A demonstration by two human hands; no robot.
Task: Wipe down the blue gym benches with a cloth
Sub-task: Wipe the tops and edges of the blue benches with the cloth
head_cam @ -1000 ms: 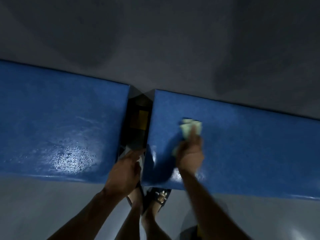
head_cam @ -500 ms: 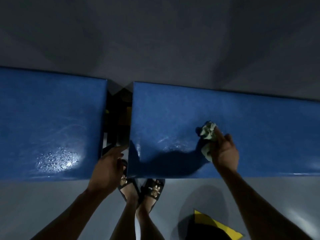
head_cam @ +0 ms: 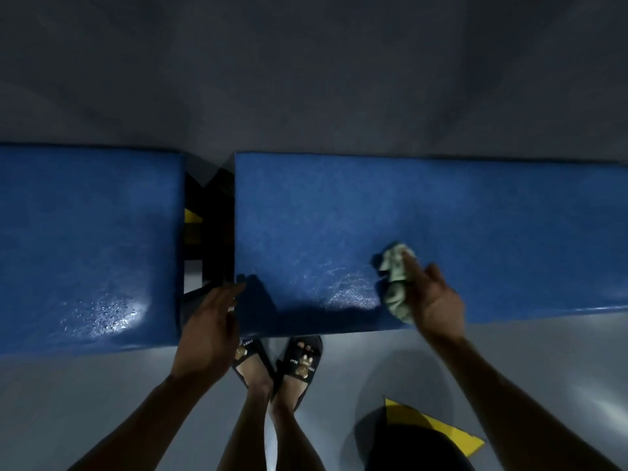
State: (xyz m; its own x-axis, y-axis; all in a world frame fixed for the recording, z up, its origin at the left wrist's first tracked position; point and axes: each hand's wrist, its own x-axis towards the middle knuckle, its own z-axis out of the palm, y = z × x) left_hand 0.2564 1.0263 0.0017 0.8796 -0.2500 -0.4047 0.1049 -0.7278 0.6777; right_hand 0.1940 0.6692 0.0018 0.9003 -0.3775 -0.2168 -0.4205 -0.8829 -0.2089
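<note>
Grey floor (head_cam: pixel 102 396) fills most of what you see, smooth and a bit shiny, with a yellow patch (head_cam: pixel 438 433) near your right leg. On it stand 2 blue benches. Your right bench (head_cam: pixel 441 212) is the long one, and your left bench (head_cam: pixel 85 232) sits beside it with a dark gap (head_cam: pixel 209 232) between them. Both tops look like padded vinyl with a fine bumpy skin, flat with soft rounded edges. Wet spots shine on the near part of each one.

You look to be in the middle of wiping the right bench. Your right hand (head_cam: pixel 435 300) presses the cloth (head_cam: pixel 396 280) down on the near part of that bench, close to the front edge. Your fingers lie mostly straight over it, and your thumb is hidden, so you may be pinching it a little. That cloth is small, pale green and all scrunched up, so it looks soft and thin.

Your left hand (head_cam: pixel 210 328) holds nothing. Its fingers are loose and reach toward the near left corner of the right bench, just at the gap. It is too dark to tell if they touch it.

Next, you should slide the cloth over the dry part farther right and farther back. Push down flat and go in long lines so no spot gets missed.

Your feet are in black slippers (head_cam: pixel 299 358) just under the bench edge.
</note>
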